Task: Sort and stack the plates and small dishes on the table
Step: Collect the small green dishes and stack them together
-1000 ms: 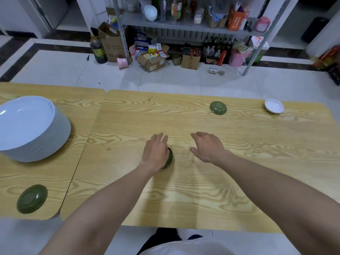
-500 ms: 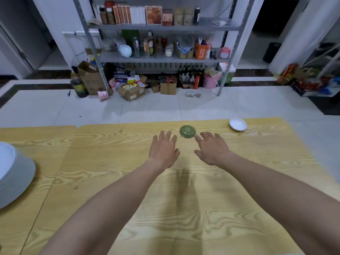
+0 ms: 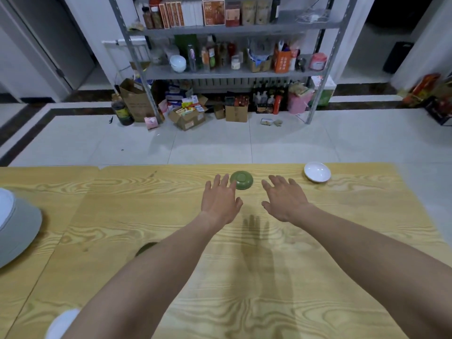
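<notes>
An upside-down green dish (image 3: 241,180) sits left of an upright white dish (image 3: 317,171), apart.

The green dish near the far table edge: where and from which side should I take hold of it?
Probably from above, fingers spread over the dome, gripping opposite sides of the rim. The green dish seems to lie upside down, foot ring up, rim flat on the table, so no edge is free to hook. The left hand is nearest.

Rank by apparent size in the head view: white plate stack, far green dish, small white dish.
Largest: white plate stack, though cropped and nearest the camera.
Then small white dish and far green dish: about alike, so not ranked.
</notes>
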Demonstrator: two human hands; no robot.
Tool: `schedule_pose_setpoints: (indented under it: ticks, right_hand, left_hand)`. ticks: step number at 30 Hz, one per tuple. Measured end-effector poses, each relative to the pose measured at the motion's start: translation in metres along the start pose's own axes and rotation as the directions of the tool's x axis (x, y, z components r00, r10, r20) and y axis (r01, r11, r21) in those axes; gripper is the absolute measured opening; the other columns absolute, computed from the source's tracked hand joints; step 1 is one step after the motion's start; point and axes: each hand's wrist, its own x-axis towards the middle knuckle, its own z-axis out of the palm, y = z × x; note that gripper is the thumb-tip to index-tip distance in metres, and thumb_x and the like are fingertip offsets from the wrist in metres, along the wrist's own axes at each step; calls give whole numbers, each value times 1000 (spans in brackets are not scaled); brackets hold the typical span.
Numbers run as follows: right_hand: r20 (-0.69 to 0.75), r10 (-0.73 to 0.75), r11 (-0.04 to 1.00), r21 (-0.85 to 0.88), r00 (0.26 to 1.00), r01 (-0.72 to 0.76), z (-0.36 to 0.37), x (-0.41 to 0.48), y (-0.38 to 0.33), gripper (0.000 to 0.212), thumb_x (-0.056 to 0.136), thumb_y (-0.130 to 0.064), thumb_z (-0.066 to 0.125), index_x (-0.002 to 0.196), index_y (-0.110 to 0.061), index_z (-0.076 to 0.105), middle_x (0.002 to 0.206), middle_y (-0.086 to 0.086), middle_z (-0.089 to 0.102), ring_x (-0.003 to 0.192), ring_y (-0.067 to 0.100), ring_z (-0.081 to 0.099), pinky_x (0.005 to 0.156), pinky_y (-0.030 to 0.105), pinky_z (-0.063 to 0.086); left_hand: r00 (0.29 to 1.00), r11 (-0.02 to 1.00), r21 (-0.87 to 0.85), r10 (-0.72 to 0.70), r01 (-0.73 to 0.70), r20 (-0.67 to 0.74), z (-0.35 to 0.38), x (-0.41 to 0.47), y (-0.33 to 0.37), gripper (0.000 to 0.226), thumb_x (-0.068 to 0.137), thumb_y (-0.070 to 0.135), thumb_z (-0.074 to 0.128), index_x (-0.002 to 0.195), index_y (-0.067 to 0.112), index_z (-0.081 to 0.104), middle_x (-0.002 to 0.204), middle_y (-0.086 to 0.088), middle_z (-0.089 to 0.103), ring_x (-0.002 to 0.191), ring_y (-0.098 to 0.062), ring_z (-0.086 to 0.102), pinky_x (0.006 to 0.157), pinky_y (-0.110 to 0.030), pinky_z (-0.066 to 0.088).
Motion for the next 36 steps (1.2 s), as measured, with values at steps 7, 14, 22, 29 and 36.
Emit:
schedule_pose_setpoints:
  ticks: [7,14,22,29,36]
  right_hand:
    - [19,-49,999,14,999,49,18,32,7,64,100,-45,43,153,-14,25,159,11,26,145,28,26,114,45,25]
    - [52,135,785,604,989,-139,35,86,12,58,92,-36,63,143,-15,47,139,8,56,128,27,49,100,39,44]
    - [629,376,-279,777,681,-564,63,161,14,24,80,-19,82,85,-4,63,80,7,66,53,15,58,44,23,46]
    - [688,393,-311,724,610,-616,90,199,6,47,60,-25,96,89,1,67,80,11,71,65,17,66,51,24,54]
    - [679,414,-219,721,607,-657,95,208,6,50,58,-28,96,90,-1,69,71,9,69,52,14,58,50,24,45]
  left_hand:
    - [997,997,-9,71,-71,16,17,50,-7,52,97,47,44,139,18,47,151,-7,41,137,-29,35,109,-46,30]
    - [969,818,-519,-201,247,144,37,115,-13,36,90,42,55,113,17,68,108,-6,66,99,-26,59,74,-31,45]
    - [635,-46,-734,-467,678,616,84,182,-33,30,79,26,78,85,4,59,84,-16,63,52,-24,50,47,-25,40]
    - [629,-52,-717,-440,695,641,110,203,-42,46,57,22,96,81,-1,65,84,-14,70,69,-25,71,63,-40,63]
    - [685,38,-739,-407,673,604,113,206,-42,40,59,19,95,80,1,67,83,-13,71,72,-25,72,65,-39,63]
